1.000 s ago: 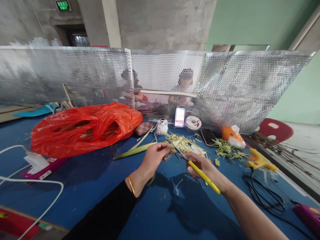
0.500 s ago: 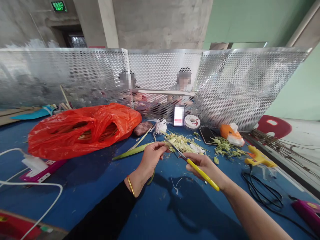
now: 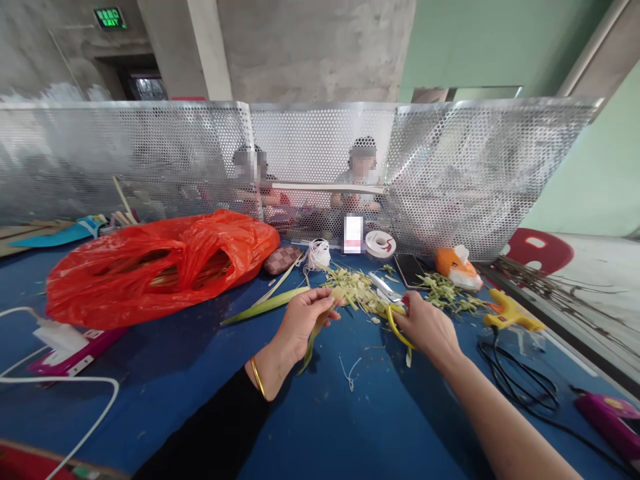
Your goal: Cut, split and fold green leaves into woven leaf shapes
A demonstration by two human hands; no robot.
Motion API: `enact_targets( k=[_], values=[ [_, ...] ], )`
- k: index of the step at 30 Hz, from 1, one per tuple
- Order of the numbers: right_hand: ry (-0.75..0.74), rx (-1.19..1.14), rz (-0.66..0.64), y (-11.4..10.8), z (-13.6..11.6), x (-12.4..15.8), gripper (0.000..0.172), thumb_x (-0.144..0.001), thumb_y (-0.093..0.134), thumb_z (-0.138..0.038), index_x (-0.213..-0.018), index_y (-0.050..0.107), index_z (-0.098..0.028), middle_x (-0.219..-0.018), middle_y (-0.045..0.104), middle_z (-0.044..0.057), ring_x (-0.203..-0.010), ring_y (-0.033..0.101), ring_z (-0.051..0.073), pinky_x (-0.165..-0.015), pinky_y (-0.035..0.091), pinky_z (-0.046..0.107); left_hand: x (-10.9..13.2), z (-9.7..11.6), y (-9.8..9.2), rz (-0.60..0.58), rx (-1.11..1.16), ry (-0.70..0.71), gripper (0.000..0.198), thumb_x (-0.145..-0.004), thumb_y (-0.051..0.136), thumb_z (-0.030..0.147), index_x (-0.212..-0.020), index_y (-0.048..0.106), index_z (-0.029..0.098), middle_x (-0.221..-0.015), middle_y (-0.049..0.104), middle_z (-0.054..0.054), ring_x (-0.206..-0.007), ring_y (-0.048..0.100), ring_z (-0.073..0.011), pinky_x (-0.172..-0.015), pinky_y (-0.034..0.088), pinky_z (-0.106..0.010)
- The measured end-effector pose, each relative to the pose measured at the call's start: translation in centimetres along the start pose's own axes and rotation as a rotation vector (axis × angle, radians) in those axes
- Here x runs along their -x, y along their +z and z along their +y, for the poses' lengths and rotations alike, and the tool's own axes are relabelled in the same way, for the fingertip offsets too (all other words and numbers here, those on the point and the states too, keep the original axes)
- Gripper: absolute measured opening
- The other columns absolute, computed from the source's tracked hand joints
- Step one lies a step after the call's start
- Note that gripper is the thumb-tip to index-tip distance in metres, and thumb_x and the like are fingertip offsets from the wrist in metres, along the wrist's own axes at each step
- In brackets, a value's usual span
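Between the thumb and fingers of my left hand point(image 3: 301, 320) is a narrow pale-green leaf strip point(image 3: 314, 341), its tail hanging toward the table. My right hand point(image 3: 429, 327) grips yellow-handled scissors point(image 3: 397, 325) by the handles, the blades pointing forward and left over the trimmings. Beyond both hands lies a heap of pale leaf scraps point(image 3: 353, 285). A longer green leaf point(image 3: 263, 307) rests on the table left of my left hand. A short white string point(image 3: 349, 375) lies below the hands.
A red plastic bag point(image 3: 165, 267) fills the left side, behind a purple power strip point(image 3: 80, 353). At the back are white string point(image 3: 318, 255), a ribbon roll point(image 3: 380, 245) and a phone point(image 3: 409, 270). A yellow glue gun point(image 3: 514, 312) with a black cable is at right.
The scissors have moved right, away from the leaf strip, and turned in my right hand so that their handle loops show. My left hand keeps hold of the strip. The view has shifted slightly.
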State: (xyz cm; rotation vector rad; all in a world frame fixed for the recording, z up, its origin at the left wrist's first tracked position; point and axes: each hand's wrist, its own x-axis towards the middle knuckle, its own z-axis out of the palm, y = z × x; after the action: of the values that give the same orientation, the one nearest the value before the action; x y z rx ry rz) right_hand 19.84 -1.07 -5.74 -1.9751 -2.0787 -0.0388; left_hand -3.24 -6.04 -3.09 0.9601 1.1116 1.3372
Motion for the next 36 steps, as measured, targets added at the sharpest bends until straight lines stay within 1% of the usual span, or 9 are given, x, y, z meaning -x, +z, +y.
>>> enact_targets(
  k=[5,8,10,13,16,23,29,32,36],
  values=[
    [-0.079,-0.005,-0.003,0.4,0.5,-0.1,0.018,-0.082,0.057,-0.025,-0.091,0.068,-0.014,-0.086,0.07,0.016,-0.077,0.067,0.029,-0.063,0.042,0.033,0.5,0.1,0.4,-0.012,0.028,-0.028,0.019,-0.071,0.072,0.027,-0.082,0.064,0.014,-0.086,0.075,-0.01,-0.057,0.065,-0.0122,-0.052,0.043,-0.022],
    [-0.169,-0.113,0.058,-0.4,-0.6,0.6,0.024,-0.089,0.051,-0.03,-0.097,0.07,-0.017,-0.102,0.068,0.014,-0.092,0.065,0.027,-0.077,0.045,0.034,0.8,-0.5,0.9,-0.03,0.035,-0.03,0.018,-0.07,0.072,0.026,-0.077,0.059,0.016,-0.082,0.075,-0.01,-0.059,0.067,-0.014,-0.053,0.043,-0.022],
    [-0.235,-0.468,0.07,-0.8,-2.0,1.4,0.029,-0.09,0.051,-0.039,-0.1,0.07,-0.019,-0.106,0.069,0.01,-0.091,0.065,0.024,-0.078,0.048,0.032,1.0,-1.0,1.3,-0.06,-0.01,-0.013,0.018,-0.07,0.072,0.026,-0.076,0.058,0.016,-0.079,0.075,-0.008,-0.057,0.067,-0.0137,-0.053,0.042,-0.022],
    [-0.204,-1.133,-0.118,-1.1,-4.3,2.9,0.03,-0.077,0.066,-0.046,-0.088,0.071,-0.018,-0.081,0.072,0.007,-0.076,0.065,0.023,-0.07,0.05,0.033,1.4,-1.7,1.8,-0.121,-0.119,0.018,0.017,-0.07,0.072,0.028,-0.075,0.061,0.016,-0.065,0.072,-0.003,-0.055,0.066,-0.0144,-0.051,0.041,-0.021],
    [-0.069,-1.318,-0.115,-1.2,-5.3,3.5,0.029,-0.067,0.075,-0.045,-0.063,0.069,-0.017,-0.06,0.066,0.002,-0.059,0.057,0.017,-0.059,0.045,0.029,1.6,-1.8,2.0,-0.161,-0.213,0.018,0.013,-0.071,0.07,0.028,-0.076,0.066,0.016,-0.065,0.071,-0.002,-0.052,0.064,-0.0142,-0.046,0.036,-0.021],
    [0.166,-1.428,0.114,-1.5,-1.9,0.9,0.041,-0.062,0.073,-0.056,-0.066,0.065,-0.017,-0.057,0.063,0.003,-0.051,0.053,0.014,-0.05,0.042,0.027,0.9,-1.5,1.7,-0.135,-0.327,-0.043,0.012,-0.069,0.07,0.028,-0.067,0.072,0.016,-0.068,0.074,-0.005,-0.041,0.05,-0.0091,-0.044,0.031,-0.023],
    [0.241,-1.441,0.357,-2.0,-0.4,-0.1,0.036,-0.068,0.071,-0.053,-0.071,0.064,-0.017,-0.06,0.062,0.002,-0.055,0.055,0.016,-0.053,0.045,0.029,0.4,-1.6,1.3,-0.02,-0.348,-0.023,0.016,-0.069,0.071,0.032,-0.068,0.074,0.016,-0.064,0.072,-0.005,-0.048,0.053,-0.0119,-0.047,0.033,-0.022],
    [0.198,-1.328,0.519,-2.7,-0.9,0.7,0.027,-0.078,0.065,-0.044,-0.077,0.064,-0.018,-0.065,0.062,0.001,-0.06,0.054,0.016,-0.06,0.045,0.029,0.1,-1.8,1.0,0.086,-0.362,0.024,0.016,-0.071,0.069,0.032,-0.068,0.075,0.017,-0.067,0.073,-0.006,-0.063,0.062,-0.0165,-0.058,0.04,-0.024],
    [0.001,-0.965,0.76,-3.2,-1.9,2.3,0.018,-0.089,0.055,-0.033,-0.08,0.061,-0.02,-0.07,0.064,0.002,-0.065,0.057,0.017,-0.065,0.046,0.03,0.1,-2.1,0.9,0.223,-0.369,0.114,0.023,-0.071,0.07,0.039,-0.061,0.073,0.019,-0.069,0.072,-0.005,-0.074,0.063,-0.021,-0.065,0.042,-0.026]
  ],
)
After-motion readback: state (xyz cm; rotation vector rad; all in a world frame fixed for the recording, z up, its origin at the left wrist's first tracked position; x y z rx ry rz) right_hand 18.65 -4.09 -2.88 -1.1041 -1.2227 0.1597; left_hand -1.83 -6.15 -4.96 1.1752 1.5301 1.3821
